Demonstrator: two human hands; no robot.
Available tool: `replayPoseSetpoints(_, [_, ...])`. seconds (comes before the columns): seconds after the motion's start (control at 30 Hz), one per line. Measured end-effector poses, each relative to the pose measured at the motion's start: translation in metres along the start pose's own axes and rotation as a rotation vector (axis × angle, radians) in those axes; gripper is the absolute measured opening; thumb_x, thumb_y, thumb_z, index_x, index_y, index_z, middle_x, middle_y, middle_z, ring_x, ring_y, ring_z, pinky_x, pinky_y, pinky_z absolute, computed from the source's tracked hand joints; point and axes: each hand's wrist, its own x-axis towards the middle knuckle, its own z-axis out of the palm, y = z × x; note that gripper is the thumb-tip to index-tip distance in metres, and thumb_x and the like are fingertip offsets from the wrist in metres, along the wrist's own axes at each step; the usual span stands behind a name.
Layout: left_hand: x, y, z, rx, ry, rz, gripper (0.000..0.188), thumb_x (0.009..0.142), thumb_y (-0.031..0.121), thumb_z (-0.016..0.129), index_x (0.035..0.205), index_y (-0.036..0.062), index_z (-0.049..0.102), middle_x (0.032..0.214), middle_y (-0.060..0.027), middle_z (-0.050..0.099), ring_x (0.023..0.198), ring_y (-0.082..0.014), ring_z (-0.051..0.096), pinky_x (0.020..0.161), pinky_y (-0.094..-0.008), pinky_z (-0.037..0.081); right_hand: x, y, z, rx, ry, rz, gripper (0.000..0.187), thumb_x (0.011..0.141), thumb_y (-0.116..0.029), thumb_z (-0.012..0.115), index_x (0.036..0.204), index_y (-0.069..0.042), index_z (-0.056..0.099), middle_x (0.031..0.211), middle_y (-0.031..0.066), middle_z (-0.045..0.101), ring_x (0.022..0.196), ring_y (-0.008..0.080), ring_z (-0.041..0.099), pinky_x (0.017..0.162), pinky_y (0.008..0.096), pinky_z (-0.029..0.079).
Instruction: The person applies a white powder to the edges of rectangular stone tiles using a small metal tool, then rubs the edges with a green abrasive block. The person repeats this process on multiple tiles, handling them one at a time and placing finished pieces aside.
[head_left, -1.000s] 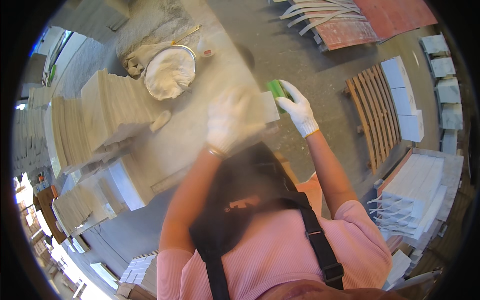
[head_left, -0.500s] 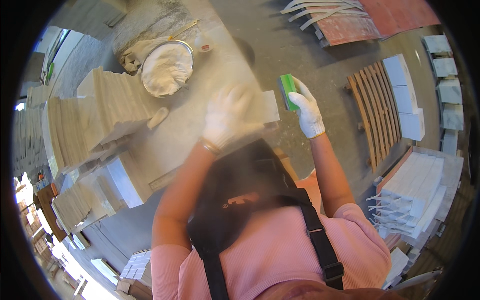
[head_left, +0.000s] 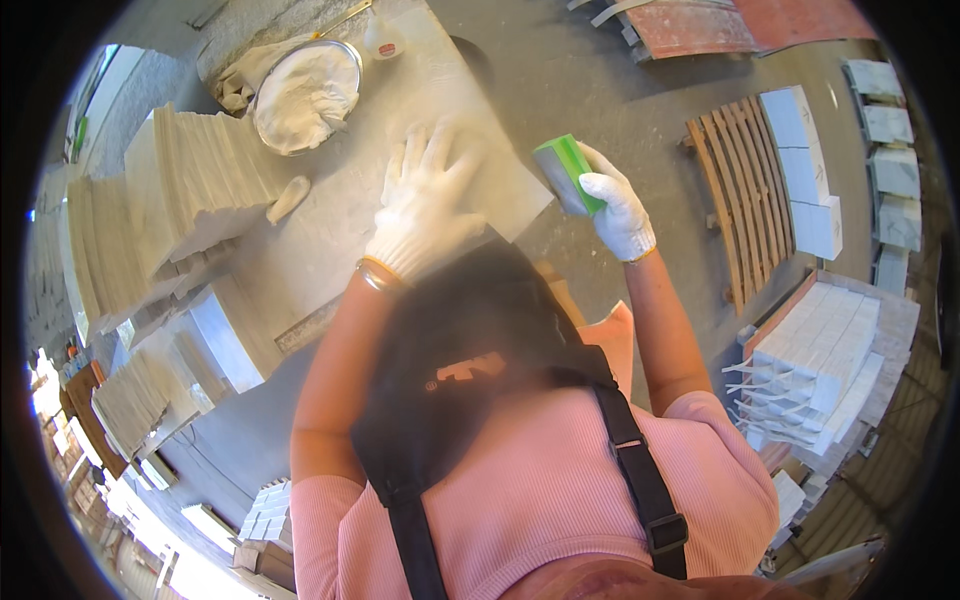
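My left hand (head_left: 425, 205), in a white knit glove, is spread over the pale, dusty worktop (head_left: 400, 95), its fingers apart and slightly blurred. It holds nothing; whether it rests on a slab or on the worktop itself I cannot tell. Off the worktop's right corner, my right hand (head_left: 618, 212), gloved the same way, grips a green block (head_left: 572, 170) with a grey face. The block is raised and tilted, its grey face turned toward the worktop. A metal bowl (head_left: 357, 62) of white powder or paste stands beyond my left hand.
Stacked pale slabs (head_left: 205, 180) stand along the worktop's left side, with a small light oblong piece (head_left: 288, 200) beside them. A white bottle (head_left: 380, 40) is next to the bowl. On the right are a slatted wooden pallet (head_left: 745, 200), white blocks (head_left: 805, 160) and strapped white bundles (head_left: 815, 345).
My left hand has gone from a blurred sweep near the worktop's edge to a clearer, spread pose. The green block has tilted in my right hand, showing more grey face. The whole view has shifted.
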Motion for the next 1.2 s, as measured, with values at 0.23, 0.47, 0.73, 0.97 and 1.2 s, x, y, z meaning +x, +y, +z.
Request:
replayPoseSetpoints(0.23, [-0.002,0.003,0.011,-0.042,-0.011,-0.059,0.085,0.063,0.040,0.088,0.138,0.0119,0.060,0.159,-0.0229,0.035,0.146,-0.0555,0.027,0.120,-0.0618,0.027,-0.006,-0.015,0.008,-0.102,0.003,-0.034,0.080,0.084,-0.036,0.069,0.151,0.002,0.048,0.131,0.0098,0.063,0.107,0.0177,0.062,0.087,0.0301,0.050])
replayPoseSetpoints(0.47, [0.006,-0.012,0.020,0.040,0.023,0.061,0.098,0.063,0.063,0.080,0.144,0.0137,0.056,0.159,-0.0212,0.038,0.147,-0.0537,0.029,0.119,-0.0613,0.031,0.010,-0.003,0.026,-0.324,0.018,-0.091,0.077,0.083,-0.033,0.072,0.149,0.001,0.052,0.137,0.0075,0.063,0.118,0.0155,0.059,0.097,0.0289,0.047])
replayPoseSetpoints(0.73, [0.007,-0.021,0.029,0.103,0.060,0.132,0.107,0.064,0.080,0.068,0.145,0.0111,0.054,0.157,-0.0200,0.042,0.143,-0.0536,0.034,0.117,-0.0614,0.033,-0.015,-0.012,0.016,-0.314,-0.030,-0.158,0.077,0.085,-0.034,0.072,0.149,0.002,0.051,0.144,0.0103,0.060,0.132,0.0204,0.056,0.112,0.0347,0.042])
replayPoseSetpoints(0.97, [0.016,-0.024,0.024,0.049,0.022,0.157,0.103,0.062,0.066,0.078,0.146,0.0105,0.054,0.156,-0.0190,0.045,0.146,-0.0517,0.032,0.120,-0.0592,0.030,-0.003,-0.010,0.024,-0.274,0.039,-0.073,0.075,0.086,-0.032,0.073,0.151,-0.001,0.051,0.142,0.0089,0.060,0.129,0.0195,0.056,0.109,0.0330,0.042])
replayPoseSetpoints(1.2, [0.015,-0.016,0.024,-0.039,0.001,0.119,0.098,0.062,0.046,0.089,0.146,0.0096,0.054,0.156,-0.0198,0.044,0.151,-0.0492,0.027,0.124,-0.0574,0.024,-0.010,-0.010,0.022,-0.362,0.047,-0.088,0.079,0.084,-0.034,0.074,0.150,0.001,0.051,0.143,0.0109,0.060,0.129,0.0201,0.056,0.110,0.0338,0.042])
